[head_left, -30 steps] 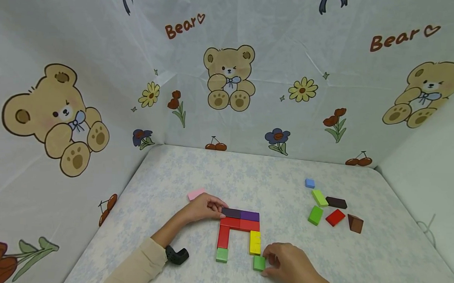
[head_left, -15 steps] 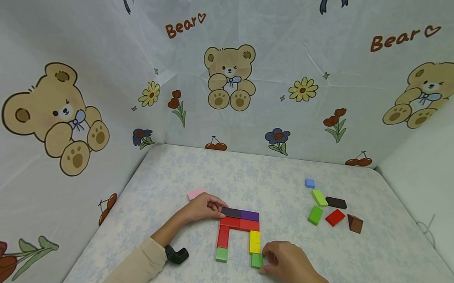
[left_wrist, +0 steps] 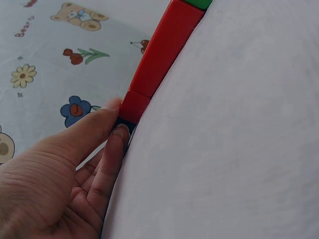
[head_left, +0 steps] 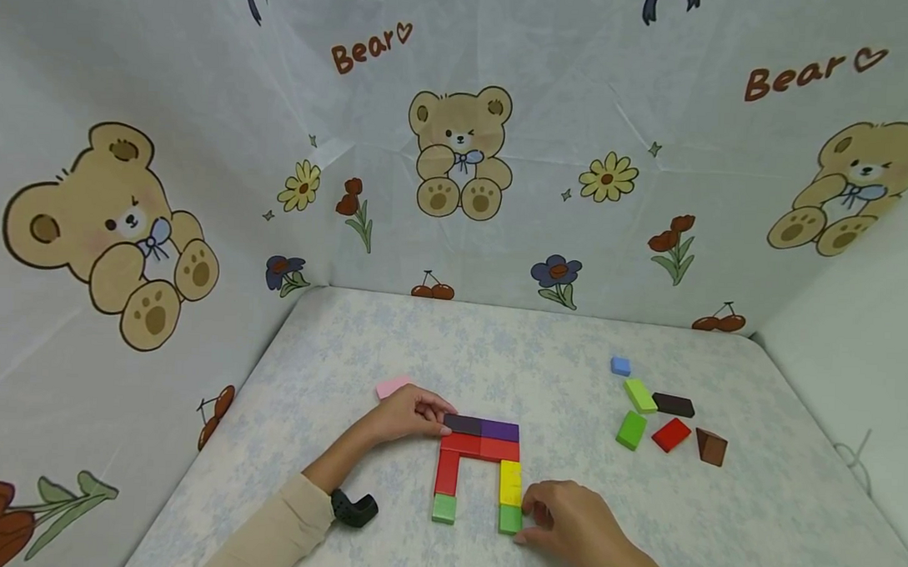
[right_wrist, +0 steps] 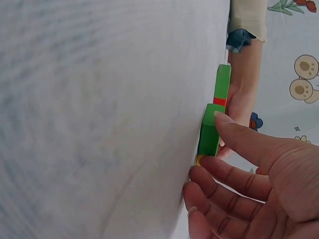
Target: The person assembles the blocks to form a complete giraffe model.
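Observation:
Several flat-lying toy blocks form an arch in the head view. A black block [head_left: 462,426] and a purple block [head_left: 500,432] make its far row, above two red blocks [head_left: 481,445]. The left leg is a red block [head_left: 446,472] with a green block [head_left: 444,508] at its near end. On the right leg, a yellow block [head_left: 510,482] meets another green block [head_left: 510,520]. My left hand [head_left: 410,414] holds the black block's left end with thumb and fingertips. With thumb and index finger, my right hand [head_left: 577,523] pinches the right leg's green block [right_wrist: 209,130].
Several loose blocks lie at the right, among them a blue block [head_left: 620,366], a red block [head_left: 671,435] and a brown triangular block [head_left: 711,447]. A pink block [head_left: 394,386] sits behind my left hand. Bear-printed cloth [head_left: 455,258] rises behind the table.
My right hand has slid the green block left and slightly away from me, into line with the yellow block's near end. My left hand stays at the black block.

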Motion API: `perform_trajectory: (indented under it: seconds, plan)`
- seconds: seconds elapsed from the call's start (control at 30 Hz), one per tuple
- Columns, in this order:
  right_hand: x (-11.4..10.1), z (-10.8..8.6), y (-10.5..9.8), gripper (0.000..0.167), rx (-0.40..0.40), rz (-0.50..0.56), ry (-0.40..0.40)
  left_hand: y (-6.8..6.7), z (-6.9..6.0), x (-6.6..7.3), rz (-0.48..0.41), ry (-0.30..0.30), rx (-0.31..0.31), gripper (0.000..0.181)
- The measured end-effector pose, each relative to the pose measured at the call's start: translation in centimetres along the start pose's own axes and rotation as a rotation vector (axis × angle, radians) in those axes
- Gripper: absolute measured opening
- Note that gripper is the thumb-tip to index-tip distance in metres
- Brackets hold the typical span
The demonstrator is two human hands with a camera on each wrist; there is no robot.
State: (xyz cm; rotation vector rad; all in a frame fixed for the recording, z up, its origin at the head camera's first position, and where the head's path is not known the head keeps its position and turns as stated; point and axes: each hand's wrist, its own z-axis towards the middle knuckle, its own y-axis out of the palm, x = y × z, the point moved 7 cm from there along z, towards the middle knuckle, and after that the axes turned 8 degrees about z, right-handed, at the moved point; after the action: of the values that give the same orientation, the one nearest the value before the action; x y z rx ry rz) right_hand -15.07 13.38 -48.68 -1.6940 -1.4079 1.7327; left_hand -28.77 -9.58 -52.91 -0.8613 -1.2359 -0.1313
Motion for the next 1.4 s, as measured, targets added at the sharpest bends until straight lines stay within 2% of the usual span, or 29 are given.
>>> perform_trajectory:
  seconds: [0.7, 1.07, 1.23, 1.4]
  plan:
    - [-0.1, 0.1, 0.1, 0.026, -0.013, -0.01, -0.036, 0.0, 0.2, -0.2, -0.012, -0.001, -0.009, 0.029]
    - [-0.2, 0.0, 0.1, 0.027, -0.001, -0.002, -0.023, 0.0, 0.2, -0.2, -0.015, -0.008, -0.007, 0.029]
    - [-0.1, -0.3, -0.5, 0.025, 0.046, 0.034, -0.023, 0.0, 0.2, -0.2, -0.013, 0.002, -0.001, 0.029]
    - [0.8, -0.4, -2.1, 0.019, 0.121, 0.031, -0.001, 0.1, 0.1, -0.2, -0.02, -0.001, 0.001, 0.029]
